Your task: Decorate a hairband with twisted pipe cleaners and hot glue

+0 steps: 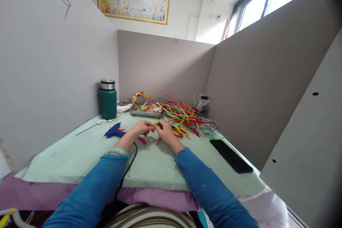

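Over the middle of the table, my left hand (144, 128) and my right hand (164, 131) meet with their fingertips pinched together. A short bit of bright green pipe cleaner (157, 122) shows at the fingers of my right hand. What my left fingers pinch is hidden. Below my left hand a hot-pink pipe cleaner piece (142, 140) shows; whether it touches the hand I cannot tell. A blue glue gun (114, 130) lies left of my left hand, its black cord running toward me. Just right of my right hand lie scissors (180, 131) with yellow and red handles.
A metal tray (146, 114) of small pieces stands behind my hands, with a multicoloured ring (140, 100) on it. Loose pipe cleaners (187, 115) heap at the back right, near a dark jar (204, 104). A green bottle (108, 100) stands left; a black strip (231, 156) lies right. Partitions enclose the table.
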A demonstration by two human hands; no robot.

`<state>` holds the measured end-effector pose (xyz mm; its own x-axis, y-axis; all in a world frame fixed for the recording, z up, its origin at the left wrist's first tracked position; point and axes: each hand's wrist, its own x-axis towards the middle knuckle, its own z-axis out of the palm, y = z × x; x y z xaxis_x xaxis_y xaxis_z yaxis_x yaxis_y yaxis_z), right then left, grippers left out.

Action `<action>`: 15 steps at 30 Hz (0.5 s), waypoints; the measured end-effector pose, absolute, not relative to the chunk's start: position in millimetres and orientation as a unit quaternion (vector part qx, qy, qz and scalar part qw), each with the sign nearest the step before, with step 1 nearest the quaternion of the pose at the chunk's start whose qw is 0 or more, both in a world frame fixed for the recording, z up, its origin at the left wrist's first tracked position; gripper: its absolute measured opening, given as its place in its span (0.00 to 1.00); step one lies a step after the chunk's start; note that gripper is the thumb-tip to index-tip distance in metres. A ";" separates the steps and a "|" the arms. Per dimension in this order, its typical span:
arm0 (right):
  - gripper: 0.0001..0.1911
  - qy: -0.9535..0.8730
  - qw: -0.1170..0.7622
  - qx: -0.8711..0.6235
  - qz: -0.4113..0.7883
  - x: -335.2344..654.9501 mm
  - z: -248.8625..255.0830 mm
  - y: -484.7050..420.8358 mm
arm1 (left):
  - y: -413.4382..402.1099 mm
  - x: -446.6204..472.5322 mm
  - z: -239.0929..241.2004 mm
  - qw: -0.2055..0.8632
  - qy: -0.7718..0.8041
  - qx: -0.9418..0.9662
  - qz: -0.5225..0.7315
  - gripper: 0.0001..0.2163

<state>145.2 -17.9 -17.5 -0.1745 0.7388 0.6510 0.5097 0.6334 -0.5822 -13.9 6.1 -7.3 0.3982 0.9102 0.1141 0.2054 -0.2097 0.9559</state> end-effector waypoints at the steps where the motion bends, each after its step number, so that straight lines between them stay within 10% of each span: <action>1: 0.08 -0.754 0.494 -0.412 0.133 145.3 -17.1 -18.1 | 5.2 -13.8 -6.6 0.477 0.408 0.686 0.367 0.11; 15: 0.07 -0.703 0.550 -0.398 0.212 145.5 -19.1 -12.0 | 1.4 -12.1 -1.1 0.517 0.395 0.647 0.397 0.14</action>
